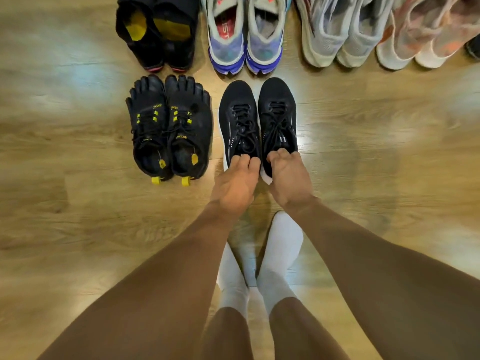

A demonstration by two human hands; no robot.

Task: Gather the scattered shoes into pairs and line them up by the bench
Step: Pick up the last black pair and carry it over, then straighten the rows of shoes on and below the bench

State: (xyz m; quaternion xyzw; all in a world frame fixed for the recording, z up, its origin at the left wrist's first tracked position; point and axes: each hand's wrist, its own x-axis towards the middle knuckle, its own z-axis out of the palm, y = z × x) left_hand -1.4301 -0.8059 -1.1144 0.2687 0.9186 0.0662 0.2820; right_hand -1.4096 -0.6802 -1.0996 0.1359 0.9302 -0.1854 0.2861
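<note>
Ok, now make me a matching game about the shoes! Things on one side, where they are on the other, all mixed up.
Things:
1. toe shoes
2. black laced sneakers
3. purple-soled trainers
4. white socks

Places:
A. on the person's feet
B. back row, just beyond the sneakers
C. front row, on the left
D. gripped at the heel end by the left hand and right hand

Pairs: 1-C, 2-D, 3-B, 4-A.

Both arms extended downward, left grip (233,184), right grip (291,178), both curled, seemingly pinching.
</note>
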